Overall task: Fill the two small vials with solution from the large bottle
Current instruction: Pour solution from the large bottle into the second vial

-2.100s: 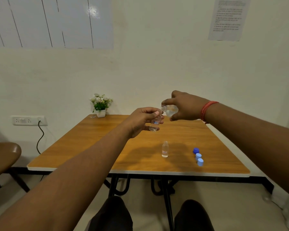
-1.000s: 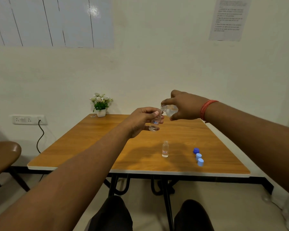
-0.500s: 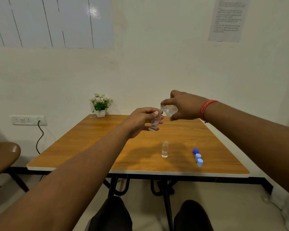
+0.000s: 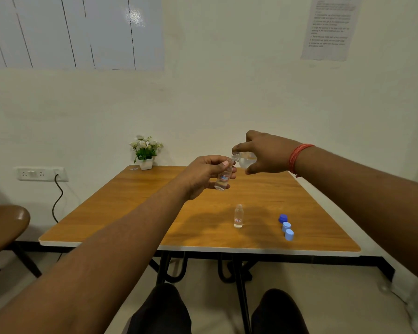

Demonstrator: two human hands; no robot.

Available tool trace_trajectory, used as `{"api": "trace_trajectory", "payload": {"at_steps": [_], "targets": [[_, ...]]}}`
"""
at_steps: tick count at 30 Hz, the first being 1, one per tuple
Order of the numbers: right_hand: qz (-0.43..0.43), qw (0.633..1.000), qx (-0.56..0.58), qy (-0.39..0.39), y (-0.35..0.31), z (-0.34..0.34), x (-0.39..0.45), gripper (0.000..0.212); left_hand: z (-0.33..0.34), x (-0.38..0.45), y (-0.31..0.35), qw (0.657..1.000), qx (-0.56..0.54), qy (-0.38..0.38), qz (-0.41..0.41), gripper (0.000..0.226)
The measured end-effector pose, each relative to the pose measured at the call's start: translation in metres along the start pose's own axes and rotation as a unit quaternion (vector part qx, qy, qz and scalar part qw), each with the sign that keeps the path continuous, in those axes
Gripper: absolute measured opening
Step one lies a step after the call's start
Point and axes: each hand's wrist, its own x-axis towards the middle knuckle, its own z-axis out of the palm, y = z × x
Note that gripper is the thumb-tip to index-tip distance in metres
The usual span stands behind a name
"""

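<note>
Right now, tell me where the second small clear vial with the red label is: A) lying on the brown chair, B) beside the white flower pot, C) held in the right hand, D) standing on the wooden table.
D: the second small clear vial stands upright on the wooden table, left of the three blue caps.

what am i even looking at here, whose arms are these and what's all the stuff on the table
There is no machine here. A camera worn on a person's head looks forward and down, so the two arms reaching in are that person's own.

The left hand grips a small clear vial, held tilted above the wooden table. The right hand, with a red thread band at the wrist, holds the large bottle tipped so that its mouth meets the vial's opening.

On the table stand a second small vial, upright and uncapped, three blue caps in a row to its right, and a potted flower plant at the far edge.
</note>
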Motion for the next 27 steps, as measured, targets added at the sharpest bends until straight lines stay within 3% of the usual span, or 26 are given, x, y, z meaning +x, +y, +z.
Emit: {"api": "trace_trajectory", "payload": {"at_steps": [27], "targets": [[-0.001,1.0,-0.005,-0.004,-0.0002,0.0001,0.0011,0.071,-0.0006,-0.0028,0.0,1.0,-0.001,0.005,0.001,0.018]]}}
